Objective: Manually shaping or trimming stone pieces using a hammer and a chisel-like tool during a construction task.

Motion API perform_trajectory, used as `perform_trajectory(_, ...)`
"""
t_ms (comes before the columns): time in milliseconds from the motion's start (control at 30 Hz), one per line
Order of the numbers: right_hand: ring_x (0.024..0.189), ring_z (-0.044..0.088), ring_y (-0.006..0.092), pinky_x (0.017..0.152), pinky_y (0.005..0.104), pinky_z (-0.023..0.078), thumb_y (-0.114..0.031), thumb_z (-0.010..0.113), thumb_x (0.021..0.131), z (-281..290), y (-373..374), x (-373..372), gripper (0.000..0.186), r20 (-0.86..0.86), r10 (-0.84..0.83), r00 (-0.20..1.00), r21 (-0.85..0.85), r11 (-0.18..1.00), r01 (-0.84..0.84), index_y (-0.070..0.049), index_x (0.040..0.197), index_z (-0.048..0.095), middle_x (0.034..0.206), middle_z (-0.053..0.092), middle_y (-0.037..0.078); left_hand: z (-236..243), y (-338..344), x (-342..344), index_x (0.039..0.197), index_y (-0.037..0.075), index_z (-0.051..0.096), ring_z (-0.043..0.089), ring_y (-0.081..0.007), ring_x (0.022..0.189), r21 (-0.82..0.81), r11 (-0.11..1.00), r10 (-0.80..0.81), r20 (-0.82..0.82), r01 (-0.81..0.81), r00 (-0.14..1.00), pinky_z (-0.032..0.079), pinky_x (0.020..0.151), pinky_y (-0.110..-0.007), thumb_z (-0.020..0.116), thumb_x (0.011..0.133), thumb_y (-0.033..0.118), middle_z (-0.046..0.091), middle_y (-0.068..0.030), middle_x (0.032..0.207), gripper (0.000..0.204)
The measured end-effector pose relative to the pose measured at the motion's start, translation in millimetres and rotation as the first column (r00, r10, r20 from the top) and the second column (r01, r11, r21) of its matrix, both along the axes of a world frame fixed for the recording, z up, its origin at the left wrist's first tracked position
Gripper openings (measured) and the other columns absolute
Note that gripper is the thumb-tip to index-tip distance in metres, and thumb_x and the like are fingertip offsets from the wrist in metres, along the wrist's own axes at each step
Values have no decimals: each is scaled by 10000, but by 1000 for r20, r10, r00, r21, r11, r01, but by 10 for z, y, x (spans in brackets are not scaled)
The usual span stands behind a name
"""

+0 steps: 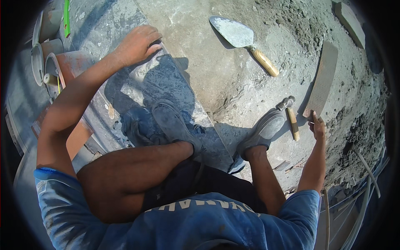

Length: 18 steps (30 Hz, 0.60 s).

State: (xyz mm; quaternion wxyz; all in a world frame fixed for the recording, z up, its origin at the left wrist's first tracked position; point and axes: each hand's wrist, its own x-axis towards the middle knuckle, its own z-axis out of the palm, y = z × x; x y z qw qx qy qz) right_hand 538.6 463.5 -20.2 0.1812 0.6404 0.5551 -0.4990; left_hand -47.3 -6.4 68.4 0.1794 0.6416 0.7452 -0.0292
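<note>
My right hand (pixel 318 127) pinches the near end of a long, flat, grey-brown strip (pixel 323 79) that looks like cut tile, with a finely textured face. The strip lies slanted over the rough ground. On the left, my left hand (pixel 141 43) rests at the edge of a large, dusty grey slab (pixel 154 79), its thumb apart from the bent fingers. A trowel (pixel 237 33) with a wooden handle lies on the ground between my hands. Beside my right shoe is a hammer (pixel 293 121) with a metal head and a short wooden handle.
Orange-brown buckets (pixel 71 66) stand at the left, below a green bar (pixel 66 18). My shoes (pixel 266 129) are planted between the hands. Another flat piece (pixel 351 24) lies at the far right. Loose rubble (pixel 354 129) and pale tubes (pixel 366 175) are at the right edge.
</note>
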Motion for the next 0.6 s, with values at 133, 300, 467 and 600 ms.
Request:
perform_trajectory(133, 576, 577, 99, 465, 235, 406, -518, 567, 903, -237, 128, -54, 462, 140, 119, 983, 82, 988, -132, -66, 998, 587, 860, 659, 35, 452, -563, -13, 1065, 26, 579, 540, -344, 1039, -55, 985, 165, 15, -164, 986, 426, 908, -430, 646, 849, 206, 587, -150, 1064, 289)
perform_trajectory(300, 715, 666, 271, 586, 421, 503, -513, 578, 873, -101, 485, 465, 533, 479, 296, 826, 322, 816, -480, -71, 1172, 569, 975, 664, 140, 748, -1398, 318, 1014, 14, 581, 549, -364, 1009, -224, 879, 439, 33, -421, 898, 444, 861, -444, 663, 823, 162, 588, -174, 1012, 255)
perform_trajectory(467, 865, 547, 348, 741, 457, 445, -171, 589, 852, 26, -425, -241, 262, 314, 793, 522, 419, 378, -826, -6, 1035, 500, 955, 554, 182, 708, -2509, 855, 1025, 1, 584, 550, -387, 1017, -357, 453, 831, -164, -817, 532, 445, 894, -446, 658, 797, 125, 585, -199, 1008, 270)
perform_trajectory(600, 1009, 504, 434, 881, 487, 414, -174, 652, 747, 150, -1100, -405, 565, 211, 873, 440, 225, 395, -891, -3, 1218, 392, 1045, 513, 251, 162, -3150, 1311, 1086, 14, 567, 542, -393, 1044, -71, 269, 941, -195, -961, 277, 442, 918, -441, 648, 778, 98, 577, -217, 1056, 329)
